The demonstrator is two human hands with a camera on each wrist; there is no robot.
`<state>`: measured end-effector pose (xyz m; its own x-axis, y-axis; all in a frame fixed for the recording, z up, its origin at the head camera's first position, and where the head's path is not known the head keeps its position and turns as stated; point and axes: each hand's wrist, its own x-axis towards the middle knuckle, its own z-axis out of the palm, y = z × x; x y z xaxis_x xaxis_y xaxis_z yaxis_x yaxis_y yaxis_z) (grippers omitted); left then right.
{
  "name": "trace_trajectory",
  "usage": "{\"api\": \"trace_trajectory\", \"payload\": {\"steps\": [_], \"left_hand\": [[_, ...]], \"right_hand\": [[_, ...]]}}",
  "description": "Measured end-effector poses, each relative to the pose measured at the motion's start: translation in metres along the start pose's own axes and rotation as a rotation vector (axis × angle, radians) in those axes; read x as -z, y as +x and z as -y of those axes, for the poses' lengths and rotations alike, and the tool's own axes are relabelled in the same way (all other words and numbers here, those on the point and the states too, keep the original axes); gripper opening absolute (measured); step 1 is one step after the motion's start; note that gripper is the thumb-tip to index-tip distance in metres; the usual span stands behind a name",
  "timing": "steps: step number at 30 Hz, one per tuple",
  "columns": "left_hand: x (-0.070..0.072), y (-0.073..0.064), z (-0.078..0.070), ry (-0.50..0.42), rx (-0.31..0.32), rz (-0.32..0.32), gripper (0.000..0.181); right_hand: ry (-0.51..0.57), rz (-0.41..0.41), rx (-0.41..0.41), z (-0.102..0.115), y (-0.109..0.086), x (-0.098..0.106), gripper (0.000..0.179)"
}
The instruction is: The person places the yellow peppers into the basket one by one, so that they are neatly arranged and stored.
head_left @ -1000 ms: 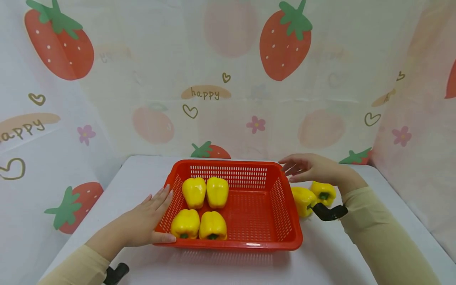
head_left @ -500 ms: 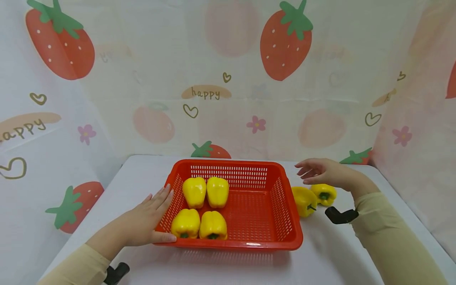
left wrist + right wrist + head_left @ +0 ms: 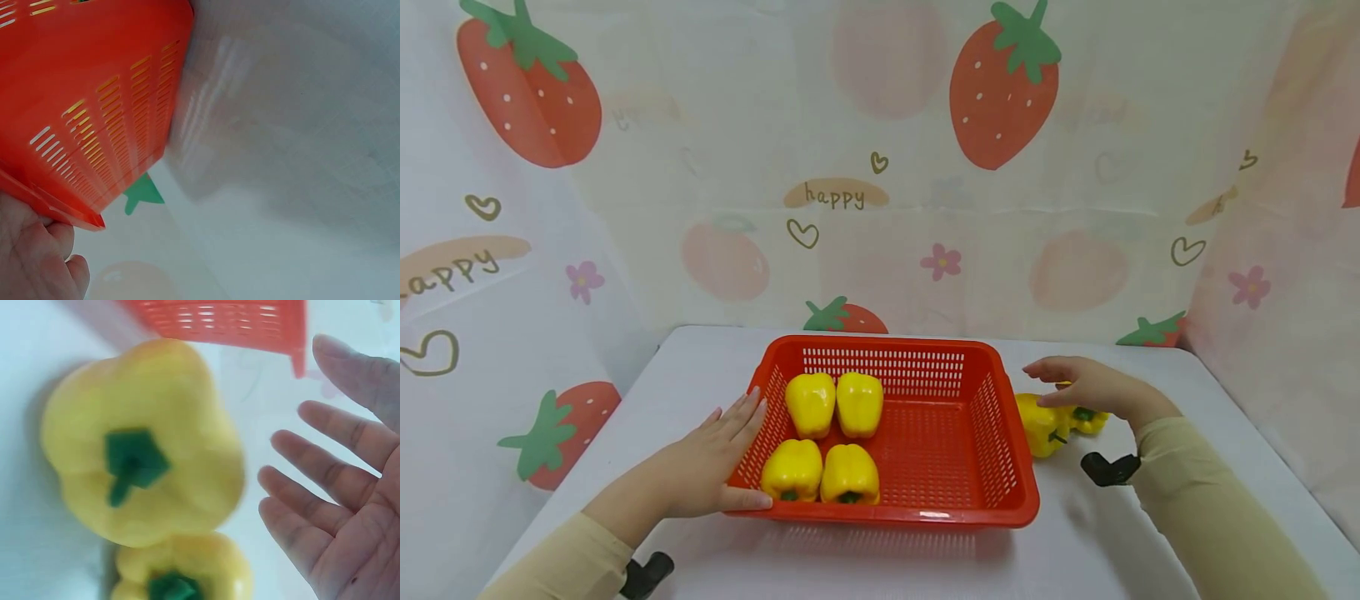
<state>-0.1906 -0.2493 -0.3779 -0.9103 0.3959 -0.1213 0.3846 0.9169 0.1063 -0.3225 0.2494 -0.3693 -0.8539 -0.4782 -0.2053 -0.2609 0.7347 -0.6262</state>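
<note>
My left hand rests along the left rim of a red plastic basket, fingers straight on the side and thumb over the front edge. Two yellow bell peppers stand at the back left inside it, and two more bell peppers sit at the front left. To the right of the basket, my right hand hovers with spread fingers over a yellow bell pepper and partly hides a second yellow bell pepper behind it. Nothing is in its grasp.
A white table carries everything, and a printed strawberry cloth hangs behind and at both sides. Black wrist mounts stick out below both sleeves. The basket's outer side shows slots in the left wrist view.
My right hand has moved right from the basket's back right corner, then down over the bell peppers outside it. The left hand and the basket have stayed in place.
</note>
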Motion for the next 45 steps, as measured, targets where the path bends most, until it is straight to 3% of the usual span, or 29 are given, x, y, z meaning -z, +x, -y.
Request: {"api": "trace_trajectory", "payload": {"steps": [11,16,23,28,33,45], "left_hand": [[0.0,0.0,-0.001,-0.019,0.009,0.009,0.115],[0.0,0.0,-0.001,-0.022,0.009,0.009,0.116],[0.0,0.0,0.0,-0.014,0.0,0.002,0.115],[-0.001,0.0,0.0,-0.012,-0.003,-0.003,0.115],[-0.002,0.0,0.001,-0.012,-0.001,-0.001,0.116],[-0.003,0.001,0.002,-0.007,0.003,-0.002,0.116]], "right_hand": [[0.007,0.043,-0.083,-0.004,0.013,-0.018,0.055],[-0.039,0.046,-0.129,-0.002,0.012,-0.021,0.052],[-0.093,0.081,-0.11,0.003,0.006,-0.021,0.051],[-0.074,0.114,-0.152,0.005,0.0,-0.021,0.054],[-0.108,0.127,-0.121,0.005,-0.003,-0.022,0.052],[-0.216,0.12,-0.144,-0.008,-0.007,-0.017,0.043]]}}
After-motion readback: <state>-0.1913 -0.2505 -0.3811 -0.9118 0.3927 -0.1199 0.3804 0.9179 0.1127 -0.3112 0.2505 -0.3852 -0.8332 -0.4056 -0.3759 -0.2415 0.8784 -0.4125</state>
